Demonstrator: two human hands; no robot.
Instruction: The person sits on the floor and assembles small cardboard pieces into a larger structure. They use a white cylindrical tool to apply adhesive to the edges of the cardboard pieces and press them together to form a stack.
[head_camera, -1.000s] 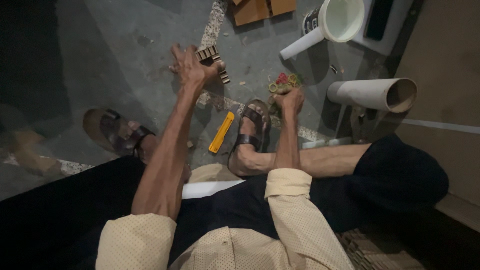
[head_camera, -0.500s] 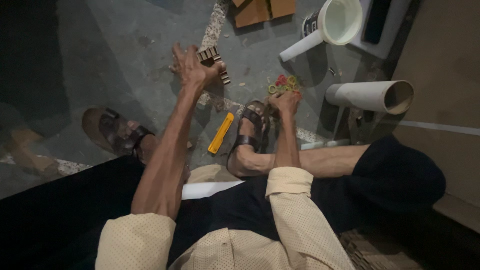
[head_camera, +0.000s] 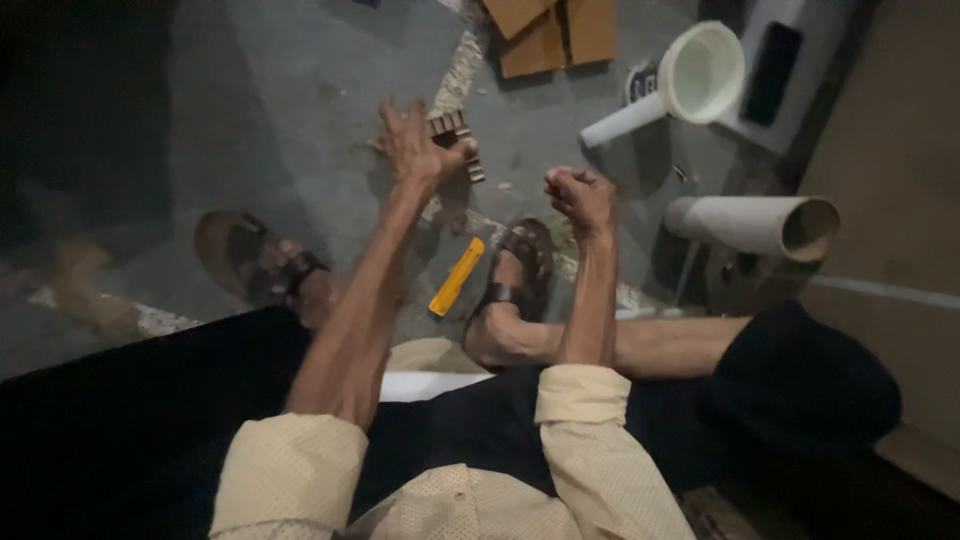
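Left hand (head_camera: 415, 140), fingers spread, loosely pins brown slotted block (head_camera: 455, 140) upper centre; right hand (head_camera: 578, 195) fisted, contents unclear. Block may slip.

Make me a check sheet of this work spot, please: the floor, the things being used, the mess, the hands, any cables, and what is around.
Surface: grey concrete floor, with a pale strip running across it.
Job's things: a small dark ridged block at the left hand's fingers; a yellow tool lying flat on the floor between the sandals.
Clutter: cardboard pieces, a white funnel-shaped pipe piece, a white pipe on its side.
Hands: left hand spread open, fingers on the block; right hand closed in a fist, what it holds is hidden.
Cables: nothing seen.
Surroundings: brown sandals on both feet, a dark flat thing on a white box, dim light.
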